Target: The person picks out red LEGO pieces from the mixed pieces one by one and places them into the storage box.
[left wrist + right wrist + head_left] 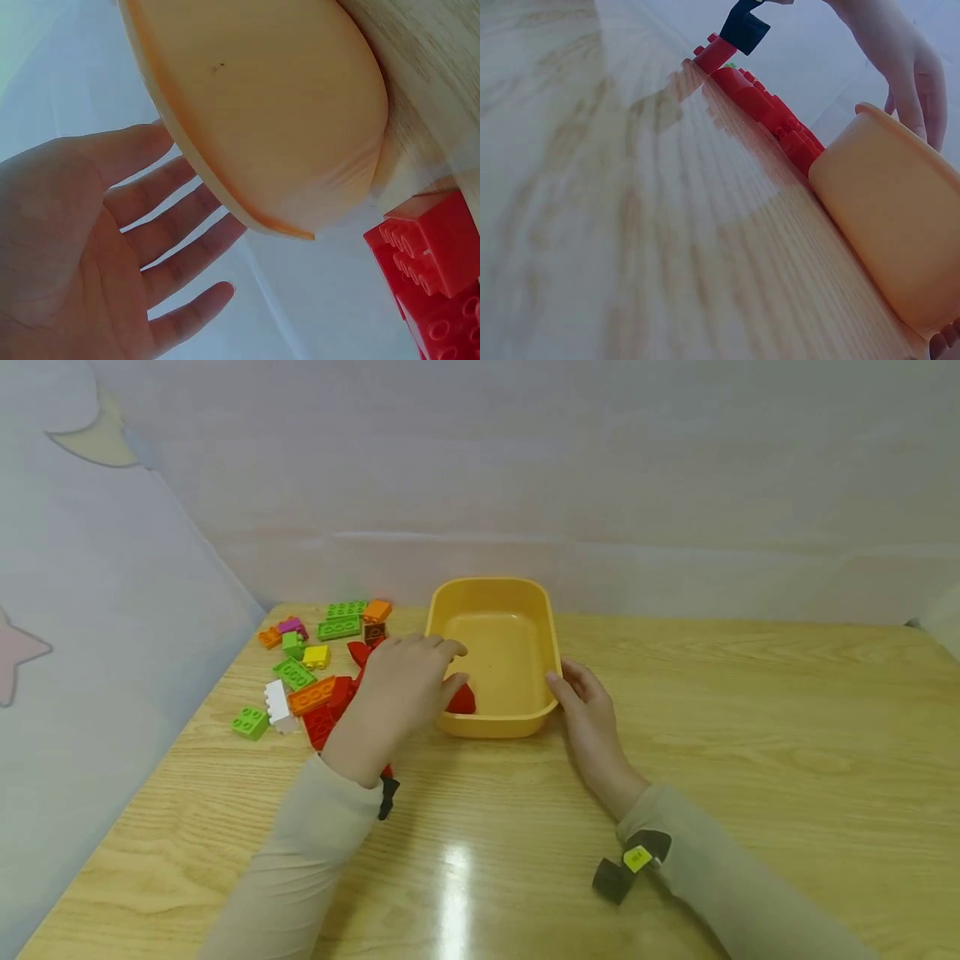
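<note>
On the wooden table (750,735), a yellow plastic bin (495,647) with a half-hidden red piece (463,700)

Over the bin's left rim hangs the left hand (405,685), fingers spread and loosely bent, nothing seen in its grasp; its own wrist camera shows several fingertips ending at or behind the rim, so whether they touch cannot be told. Opposite, the right hand (592,718) pinches the bin's wall, thumb at the rim and fingers outside, their tips hidden; the right wrist view catches only a bit of that hand at its lower corner. The red piece lies in the bin's near left corner, its full shape unclear behind the left thumb. Left of the bin, red building bricks (320,727) run partly under the left hand and wrist. Farther left sit a white brick (279,706) and a studded green brick (250,723), both unobstructed
</note>
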Available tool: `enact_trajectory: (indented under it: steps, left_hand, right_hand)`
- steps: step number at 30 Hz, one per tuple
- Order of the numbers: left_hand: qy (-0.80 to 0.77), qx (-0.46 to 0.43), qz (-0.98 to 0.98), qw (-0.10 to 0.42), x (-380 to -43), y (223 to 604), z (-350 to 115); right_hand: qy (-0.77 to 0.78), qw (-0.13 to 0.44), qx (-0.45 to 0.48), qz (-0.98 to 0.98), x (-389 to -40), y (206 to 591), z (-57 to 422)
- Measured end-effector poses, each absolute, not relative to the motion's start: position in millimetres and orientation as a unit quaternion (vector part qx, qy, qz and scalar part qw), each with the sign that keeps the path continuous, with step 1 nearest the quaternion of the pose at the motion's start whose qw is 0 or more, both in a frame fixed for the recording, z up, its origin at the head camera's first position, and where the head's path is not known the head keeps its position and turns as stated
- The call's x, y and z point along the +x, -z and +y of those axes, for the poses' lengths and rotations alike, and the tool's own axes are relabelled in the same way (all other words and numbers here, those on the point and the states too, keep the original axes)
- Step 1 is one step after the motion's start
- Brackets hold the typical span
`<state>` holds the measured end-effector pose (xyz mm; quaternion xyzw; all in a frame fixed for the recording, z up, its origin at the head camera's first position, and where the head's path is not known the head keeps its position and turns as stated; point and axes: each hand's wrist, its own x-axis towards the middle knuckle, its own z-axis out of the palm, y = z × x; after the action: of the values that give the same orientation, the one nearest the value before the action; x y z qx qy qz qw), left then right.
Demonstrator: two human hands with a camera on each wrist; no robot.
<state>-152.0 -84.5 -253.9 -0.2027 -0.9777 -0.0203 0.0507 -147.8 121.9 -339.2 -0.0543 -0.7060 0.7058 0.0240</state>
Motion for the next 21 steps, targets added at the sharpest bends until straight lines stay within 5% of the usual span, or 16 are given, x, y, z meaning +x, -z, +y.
enact_trajectory:
  steps: [15,21]
  left_hand:
    - [0.08,-0.149,-0.982,0.08,-145.6,238.1,-95.4]
    - [0.071,-0.166,-0.982,0.052,-133.5,237.0,-114.9]
  right_hand:
    - [-0.69,0.025,-0.057,-0.721,-149.0,339.2,123.5]
    - [-0.689,0.019,-0.052,-0.722,-149.3,339.6,123.0]
